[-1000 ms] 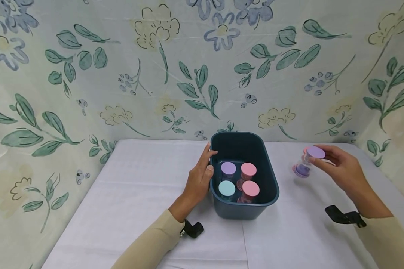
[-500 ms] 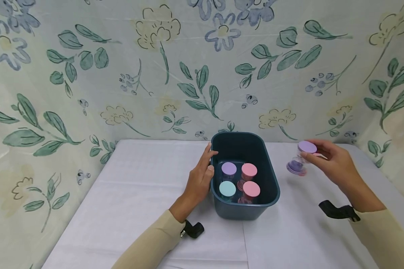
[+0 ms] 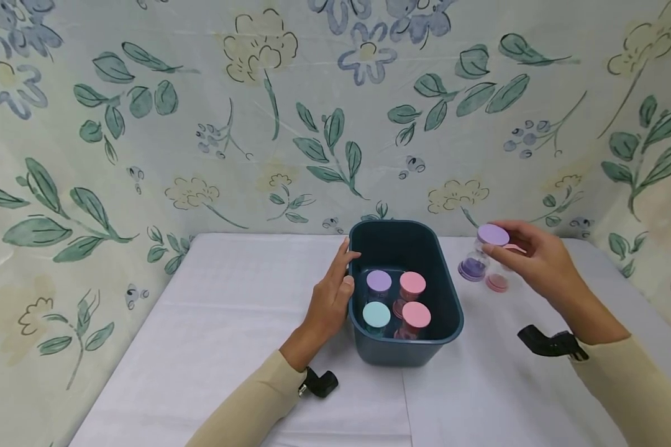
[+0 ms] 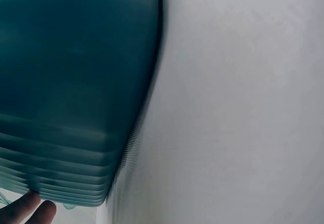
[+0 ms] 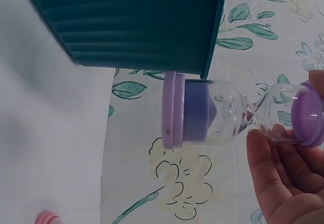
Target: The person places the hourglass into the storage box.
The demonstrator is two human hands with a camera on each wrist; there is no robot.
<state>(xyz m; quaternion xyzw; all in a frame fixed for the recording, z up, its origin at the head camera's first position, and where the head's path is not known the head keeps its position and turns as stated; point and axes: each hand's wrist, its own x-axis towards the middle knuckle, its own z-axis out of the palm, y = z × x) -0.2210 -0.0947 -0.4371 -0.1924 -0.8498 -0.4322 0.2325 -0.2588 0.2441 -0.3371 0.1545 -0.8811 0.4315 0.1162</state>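
Observation:
My right hand (image 3: 539,254) pinches an hourglass with purple caps (image 3: 493,234) by its upper end, right of the blue-green plastic bin (image 3: 408,352). Purple sand (image 5: 196,110) fills its lower bulb in the right wrist view. A pink-capped hourglass (image 3: 497,284) stands on the table below that hand, partly hidden by it. My left hand (image 3: 327,304) rests against the bin's left side, one fingertip over the rim; its fingertips (image 4: 43,213) show by the ribbed wall in the left wrist view. Inside the bin's near half stand hourglasses capped purple (image 3: 379,280), pink (image 3: 412,284) and light blue (image 3: 376,315).
A white cloth (image 3: 246,323) covers the table under the bin. Behind the table's back edge hangs a floral curtain (image 3: 201,124), which also closes off both sides. Black wrist straps (image 3: 553,343) sit over beige sleeves.
My right hand has carried the purple hourglass left toward the bin, so the pink hourglass behind it shows more. The left hand and the bin have stayed in place.

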